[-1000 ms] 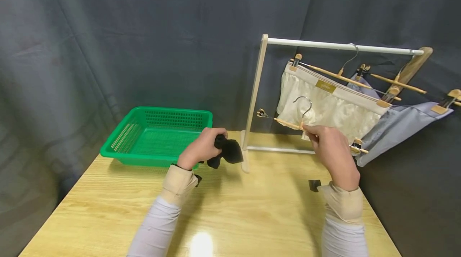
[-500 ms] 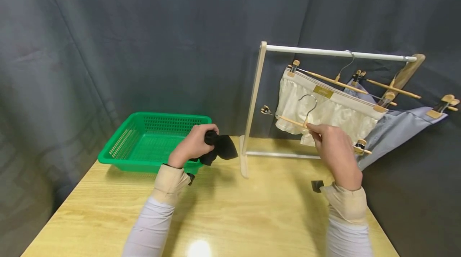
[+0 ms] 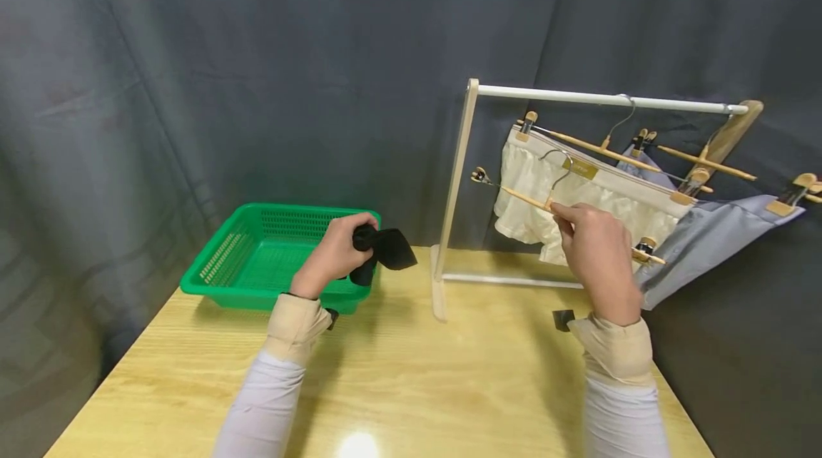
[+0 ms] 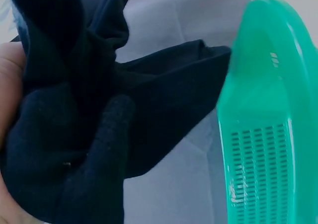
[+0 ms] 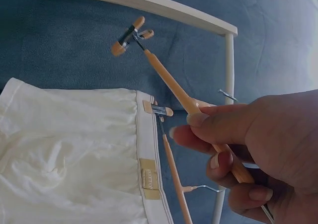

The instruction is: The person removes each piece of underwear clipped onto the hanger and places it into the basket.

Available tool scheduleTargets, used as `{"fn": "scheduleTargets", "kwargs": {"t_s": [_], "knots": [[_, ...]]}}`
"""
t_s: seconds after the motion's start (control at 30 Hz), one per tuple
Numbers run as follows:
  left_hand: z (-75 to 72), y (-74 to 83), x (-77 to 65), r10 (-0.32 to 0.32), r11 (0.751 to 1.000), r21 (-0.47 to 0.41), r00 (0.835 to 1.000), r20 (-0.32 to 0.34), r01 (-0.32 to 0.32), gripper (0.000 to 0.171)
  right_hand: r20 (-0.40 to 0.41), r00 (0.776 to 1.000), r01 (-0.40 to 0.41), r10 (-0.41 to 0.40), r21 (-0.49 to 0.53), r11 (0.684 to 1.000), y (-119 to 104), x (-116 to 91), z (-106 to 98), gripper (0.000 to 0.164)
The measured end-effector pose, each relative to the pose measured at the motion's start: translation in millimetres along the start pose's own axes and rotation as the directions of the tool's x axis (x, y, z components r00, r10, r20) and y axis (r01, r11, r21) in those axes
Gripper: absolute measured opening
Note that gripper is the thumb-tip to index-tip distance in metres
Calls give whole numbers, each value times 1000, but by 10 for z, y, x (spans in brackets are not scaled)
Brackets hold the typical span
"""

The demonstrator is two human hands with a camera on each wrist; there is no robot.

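Note:
My left hand [image 3: 334, 251] grips a bunched black cloth garment [image 3: 393, 250], held above the near right corner of the green basket [image 3: 212, 287]. In the left wrist view the garment's folds hang loose beside the basket wall. My right hand [image 3: 597, 255] pinches the wooden bar of a clip hanger [image 3: 523, 197] near its middle. The hanger's metal hook points up, and its end clips carry nothing. Behind it, cream shorts [image 3: 523, 187] with a gold label hang by clips from a second hanger [image 5: 174, 172].
A small rack with a white rail [image 3: 546, 94] stands at the back right of the wooden table [image 3: 411, 372]. Light blue trousers [image 3: 713, 237] hang at its right end. Grey curtains [image 3: 321, 51] close off the back and sides.
My left hand has moved left with the black garment, to over the basket's corner. My right hand has raised the hanger slightly, in front of the shorts.

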State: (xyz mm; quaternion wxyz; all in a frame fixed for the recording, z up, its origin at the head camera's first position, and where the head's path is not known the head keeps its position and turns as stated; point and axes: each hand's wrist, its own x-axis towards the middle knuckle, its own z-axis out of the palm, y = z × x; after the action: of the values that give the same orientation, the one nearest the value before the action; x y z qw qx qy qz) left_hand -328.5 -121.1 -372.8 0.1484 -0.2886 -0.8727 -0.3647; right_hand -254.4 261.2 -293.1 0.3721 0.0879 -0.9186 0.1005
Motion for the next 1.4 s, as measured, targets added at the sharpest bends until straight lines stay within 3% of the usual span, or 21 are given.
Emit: {"fn": "scheduleTargets", "kwargs": {"t_s": [0.17,0.27,0.63,0.93,1.1,1.3,1.4], "knots": [[27,-56,-53,3,1000,-4,1000,-10,-3,34,-93,995,-46,42,-41,998,1,17,-16,22],[30,-107,-79,-13,1000,10,1000,-27,13,34,-137,990,-35,27,-56,998,10,58,-15,20],[-33,-346,-196,-92,993,74,995,-46,95,35,-141,990,-37,25,-85,996,-76,251,37,20],[-76,-471,-285,-152,985,68,985,-85,158,35,-186,982,-47,37,-51,998,-178,422,51,20],[-77,-540,-315,-207,973,72,967,-145,219,36,-189,982,-24,14,-49,998,-208,543,80,18],[-97,-620,-318,-264,947,111,927,-268,302,35,-174,985,-26,23,-18,999,-238,686,117,18],[-86,-647,-355,-296,933,119,911,-288,341,35,-167,985,-45,43,-7,999,-240,716,139,21]]}}
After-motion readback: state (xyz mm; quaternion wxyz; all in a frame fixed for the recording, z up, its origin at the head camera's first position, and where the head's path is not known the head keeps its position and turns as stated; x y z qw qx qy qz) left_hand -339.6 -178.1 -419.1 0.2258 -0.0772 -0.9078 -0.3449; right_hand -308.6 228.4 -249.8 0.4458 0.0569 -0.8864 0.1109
